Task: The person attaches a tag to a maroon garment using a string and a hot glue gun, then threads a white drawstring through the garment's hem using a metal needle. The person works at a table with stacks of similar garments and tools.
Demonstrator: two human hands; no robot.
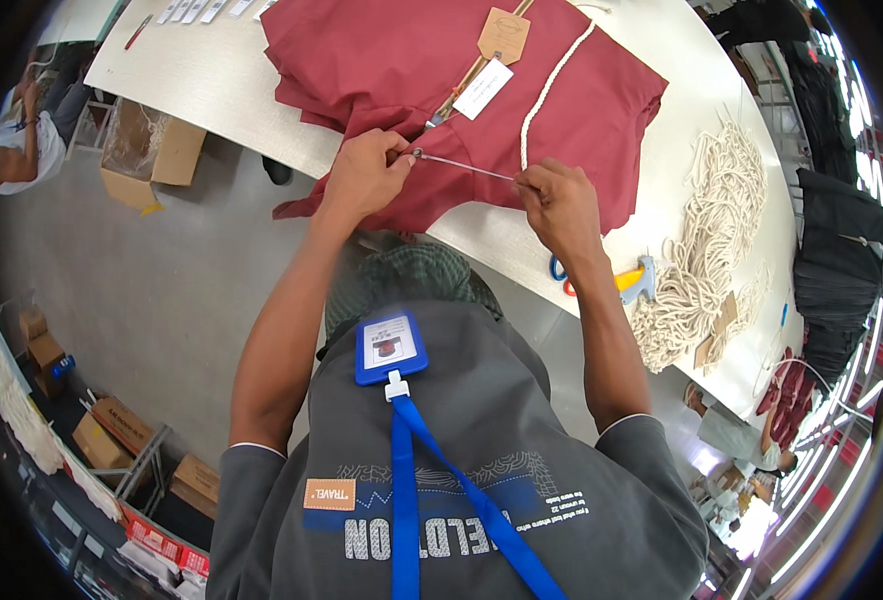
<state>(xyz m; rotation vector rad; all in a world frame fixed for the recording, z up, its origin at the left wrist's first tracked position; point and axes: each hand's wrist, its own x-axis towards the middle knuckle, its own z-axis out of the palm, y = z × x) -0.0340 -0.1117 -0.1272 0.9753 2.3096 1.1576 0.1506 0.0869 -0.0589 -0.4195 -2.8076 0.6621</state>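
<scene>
A dark red garment lies on the white table before me. My left hand pinches the garment's cloth beside a small metal eyelet. A thin metal rod runs from the eyelet to my right hand, whose closed fingers grip its other end. From those fingers a cream cord stretches up across the garment; whether it is fixed to the rod is hidden. A brown card tag and a white label lie on the cloth above my hands.
Right of the garment, a heap of loose cream cords spreads over the table. Scissors and a grey-yellow glue gun lie near the table's front edge. An open carton stands on the floor at left; another person sits beyond it.
</scene>
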